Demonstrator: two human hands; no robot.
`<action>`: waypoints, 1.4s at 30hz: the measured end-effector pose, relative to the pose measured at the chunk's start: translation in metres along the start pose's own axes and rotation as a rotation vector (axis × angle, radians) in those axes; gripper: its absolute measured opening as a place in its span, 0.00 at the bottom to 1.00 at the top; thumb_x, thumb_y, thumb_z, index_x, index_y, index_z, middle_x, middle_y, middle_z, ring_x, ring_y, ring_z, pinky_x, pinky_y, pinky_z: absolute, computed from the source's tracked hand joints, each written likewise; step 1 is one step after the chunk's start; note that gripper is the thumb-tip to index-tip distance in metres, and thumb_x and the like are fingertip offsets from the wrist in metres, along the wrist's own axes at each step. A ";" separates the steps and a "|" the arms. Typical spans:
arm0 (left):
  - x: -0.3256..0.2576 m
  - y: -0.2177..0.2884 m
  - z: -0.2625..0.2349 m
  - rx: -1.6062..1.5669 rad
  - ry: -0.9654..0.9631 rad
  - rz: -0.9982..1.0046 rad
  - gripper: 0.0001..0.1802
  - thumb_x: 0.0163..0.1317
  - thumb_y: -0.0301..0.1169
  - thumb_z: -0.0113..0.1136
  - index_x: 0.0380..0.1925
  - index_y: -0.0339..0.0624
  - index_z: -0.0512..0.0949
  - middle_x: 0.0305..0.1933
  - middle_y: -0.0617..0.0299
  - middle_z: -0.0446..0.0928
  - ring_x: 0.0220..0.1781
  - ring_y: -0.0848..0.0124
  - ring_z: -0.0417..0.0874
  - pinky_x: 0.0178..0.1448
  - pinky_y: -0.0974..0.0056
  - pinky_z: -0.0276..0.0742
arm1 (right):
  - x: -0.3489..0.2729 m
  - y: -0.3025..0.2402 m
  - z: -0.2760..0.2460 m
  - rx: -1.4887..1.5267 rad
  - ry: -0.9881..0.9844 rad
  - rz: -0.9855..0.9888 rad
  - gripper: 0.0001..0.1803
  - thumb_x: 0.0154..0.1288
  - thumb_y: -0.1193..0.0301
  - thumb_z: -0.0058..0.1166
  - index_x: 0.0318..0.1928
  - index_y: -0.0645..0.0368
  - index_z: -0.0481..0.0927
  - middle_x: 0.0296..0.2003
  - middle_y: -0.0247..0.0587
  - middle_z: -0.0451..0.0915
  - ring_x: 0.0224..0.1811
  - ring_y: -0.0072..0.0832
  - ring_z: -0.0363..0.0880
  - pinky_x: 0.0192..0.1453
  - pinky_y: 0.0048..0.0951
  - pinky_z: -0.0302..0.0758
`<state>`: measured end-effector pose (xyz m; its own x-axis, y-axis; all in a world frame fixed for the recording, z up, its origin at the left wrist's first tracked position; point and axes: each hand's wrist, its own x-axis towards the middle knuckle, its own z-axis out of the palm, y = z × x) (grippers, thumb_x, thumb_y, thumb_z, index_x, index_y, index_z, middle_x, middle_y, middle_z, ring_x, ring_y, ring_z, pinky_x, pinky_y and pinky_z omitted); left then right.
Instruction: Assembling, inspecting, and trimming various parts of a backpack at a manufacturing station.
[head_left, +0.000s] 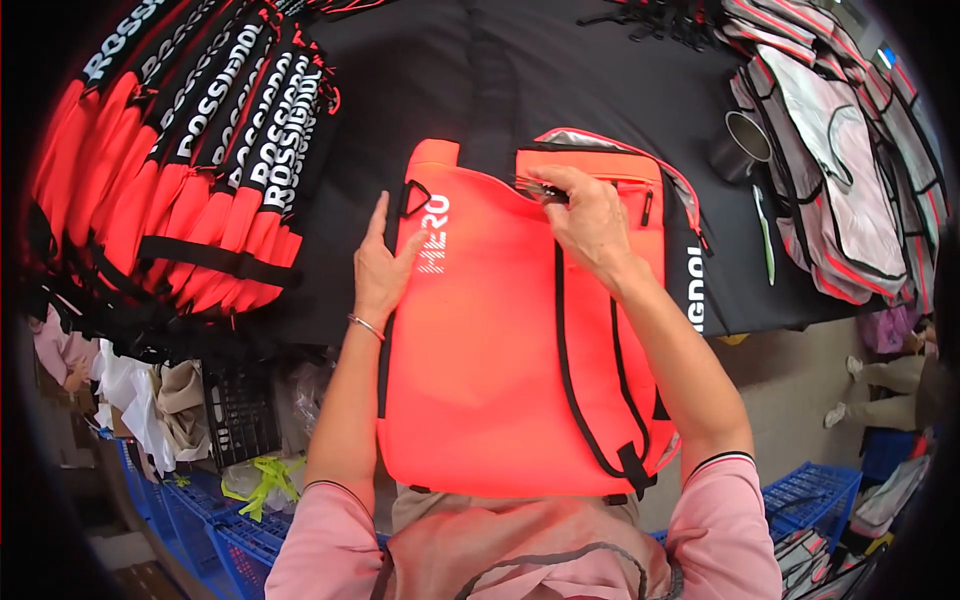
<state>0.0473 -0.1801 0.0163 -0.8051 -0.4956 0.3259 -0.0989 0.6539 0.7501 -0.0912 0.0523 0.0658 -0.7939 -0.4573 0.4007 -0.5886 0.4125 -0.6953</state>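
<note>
Bright orange fabric backpack [480, 370] with black straps lies flat on a black-covered table [560, 90], its lower end overhanging the near edge toward the person's body. This bag is the landmark for everything below.

Around it: to its left, a fanned stack of orange-and-black padded sleeves [190, 150] with white lettering, bound by a black strap, well apart from the bag. To its right, a round grey metal cup [745, 135] and a slim green pen-like stick [765, 235]; further right, a heap of grey-and-red bag panels [850, 170]. Nothing lies between the hands and the bag.

Left hand [385, 265]: open, fingers up, palm flat against the bag's upper left edge beside a black loop; thin bracelet at the wrist. Right hand [590, 220]: pinched shut on a small dark metal tool [535, 187] at the bag's top pocket opening.

Below the table, left of the bag: a black crate [240, 410], blue plastic crates [200, 510], pale cloth. Right of it: pale floor, another blue crate [810, 495].

Tool's tip and kind hard to make out. Pink sleeves hide the bag's bottom edge. Picture corners black.
</note>
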 end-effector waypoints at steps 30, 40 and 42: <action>0.060 0.074 0.065 0.336 -0.371 0.520 0.09 0.58 0.32 0.67 0.37 0.41 0.85 0.33 0.58 0.82 0.36 0.59 0.82 0.46 0.59 0.76 | -0.068 0.038 0.005 -0.253 -0.116 -0.432 0.23 0.49 0.76 0.59 0.50 0.54 0.81 0.32 0.30 0.76 0.32 0.27 0.79 0.35 0.31 0.74; 0.069 0.087 0.098 0.559 -0.470 0.341 0.09 0.56 0.34 0.69 0.33 0.40 0.86 0.36 0.55 0.82 0.38 0.54 0.84 0.41 0.53 0.78 | -0.070 0.044 0.008 -0.221 -0.091 -0.398 0.22 0.53 0.75 0.56 0.52 0.55 0.80 0.32 0.31 0.75 0.34 0.28 0.79 0.37 0.30 0.74; 0.072 0.084 0.098 0.536 -0.448 0.341 0.10 0.55 0.34 0.70 0.32 0.38 0.86 0.34 0.53 0.82 0.38 0.53 0.84 0.41 0.53 0.79 | -0.069 0.043 0.009 -0.223 -0.091 -0.423 0.21 0.55 0.74 0.55 0.52 0.57 0.79 0.32 0.32 0.75 0.35 0.28 0.79 0.37 0.31 0.74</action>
<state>-0.0766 -0.1045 0.0464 -0.9902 -0.0131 0.1391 0.0197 0.9725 0.2322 -0.0603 0.0948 0.0032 -0.4670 -0.6840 0.5604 -0.8832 0.3296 -0.3337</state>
